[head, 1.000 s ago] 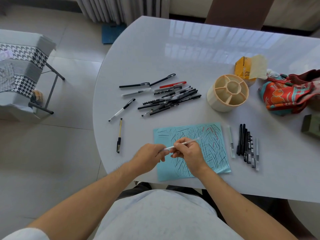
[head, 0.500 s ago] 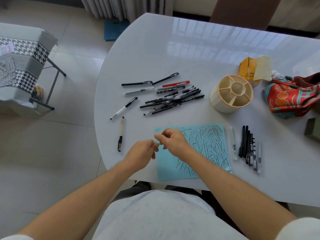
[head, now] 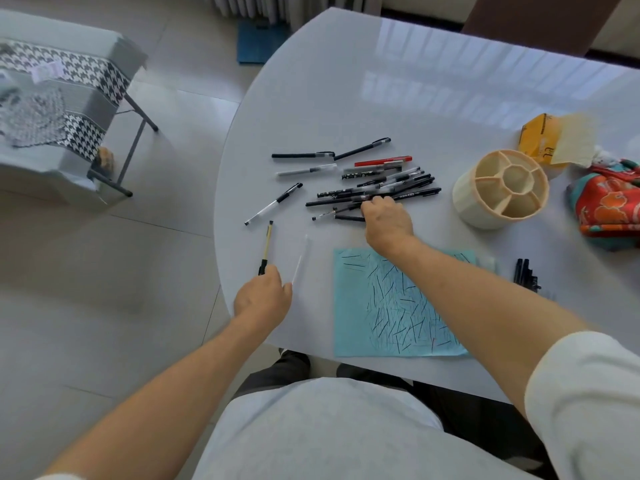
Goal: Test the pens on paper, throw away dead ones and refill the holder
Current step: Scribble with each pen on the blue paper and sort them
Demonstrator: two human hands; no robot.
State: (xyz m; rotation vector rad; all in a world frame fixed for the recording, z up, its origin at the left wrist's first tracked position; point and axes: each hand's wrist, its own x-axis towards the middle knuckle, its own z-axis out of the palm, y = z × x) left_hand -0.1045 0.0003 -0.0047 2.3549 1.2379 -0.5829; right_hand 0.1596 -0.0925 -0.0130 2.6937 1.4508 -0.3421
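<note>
We see a white table [head: 346,109] with a curved left edge. Near its middle lies the pile [head: 377,187] of loose pens, mostly black with one red pen [head: 382,162] at the far side. Our right hand [head: 386,218] rests on the near side of this pile, fingers curled down among the pens; we cannot tell whether they grip one. Right of the pile, apart from it, stands the cream holder [head: 502,187], its compartments showing no pens.

Our left hand [head: 263,296] is at the near left edge of the table, fingers curled. A clear pen [head: 300,259], blurred, lies just beside its thumb side, pointing away from us; whether the hand holds it we cannot tell. A yellow pen [head: 266,249] with a black end lies at the left edge, its near end just beyond the knuckles. Farther along that edge lies a clear pen with a black cap [head: 273,204], on its own.

The blue paper [head: 391,306], covered in dark strokes, lies at the near edge between the hands, partly under the right forearm. Right of the paper a small group of black pens [head: 526,273] lies side by side. At the far right edge are a yellow packet [head: 540,142] and a red patterned cloth [head: 609,202].
</note>
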